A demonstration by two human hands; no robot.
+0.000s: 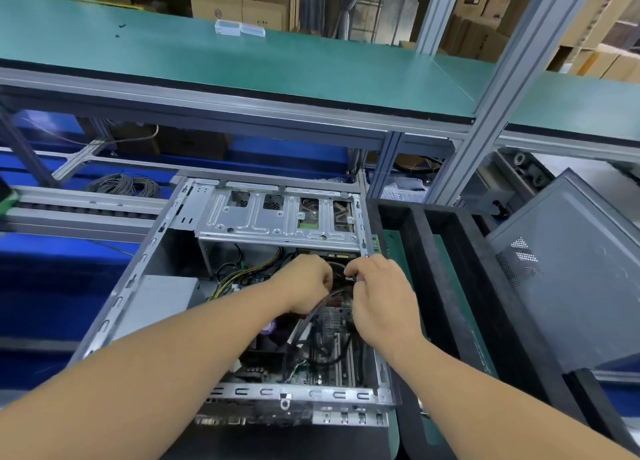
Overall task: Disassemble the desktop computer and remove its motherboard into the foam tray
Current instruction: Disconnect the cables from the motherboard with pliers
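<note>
Fingers: both sets are curling inward inside the open case; the right hand is pinching a small connector at the end of a black cable, while the left hand is closing in a loose fist beside it, and whether it is gripping a cable I cannot tell.
Hands: they are sitting near each other, the left at 9 o'clock of the right, with a cable loop showing between them.
Motherboard: the motherboard is lying flat on the floor of the case, directly under and at 6 o'clock of the fingers, with black cables trailing across it.
Computer case: the computer case is lying on its side with its side panel off; it is holding the motherboard, a grey power supply box at 9 o'clock of the hands, and a bundle of yellow and black wires running from that side.
Drive cage: the silver drive cage is spanning the case at 12 o'clock of the hands.
Foam tray: the black foam tray is standing just beside the case at 3 o'clock, its long slots showing a green surface beneath.
Side panel: a grey panel with a mesh vent is leaning beyond the tray at 3 o'clock.
Shelf: a green shelf is crossing overhead at 12 o'clock, carrying two small clear boxes.
</note>
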